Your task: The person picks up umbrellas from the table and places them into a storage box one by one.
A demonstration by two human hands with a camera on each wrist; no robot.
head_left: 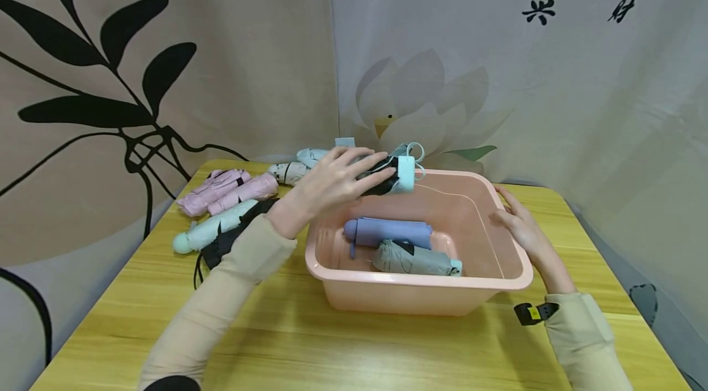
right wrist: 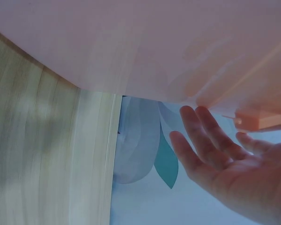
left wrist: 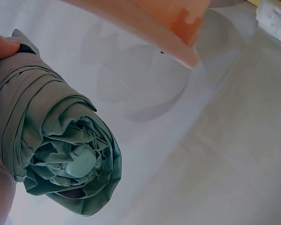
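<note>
My left hand [head_left: 345, 176] grips a folded umbrella above the back left of a pink plastic basin [head_left: 420, 282]. In the head view the held umbrella [head_left: 406, 173] shows a dark part, a light blue end and a cord loop; the left wrist view shows its rolled grey-green cloth [left wrist: 79, 154] end-on. My right hand [head_left: 522, 228] holds the basin's right rim, its thumb over the edge and its fingers along the outer wall. Inside the basin lie a blue folded umbrella [head_left: 389, 232] and a grey-green one [head_left: 415, 259], side by side.
Left on the wooden table [head_left: 387, 354] lie several folded umbrellas: pink ones [head_left: 243, 193], a mint one [head_left: 216, 228], a black one [head_left: 224, 246] partly under my left forearm, a white patterned one [head_left: 287, 173] and a light blue one [head_left: 311, 156]. A printed curtain [head_left: 265, 59] hangs behind.
</note>
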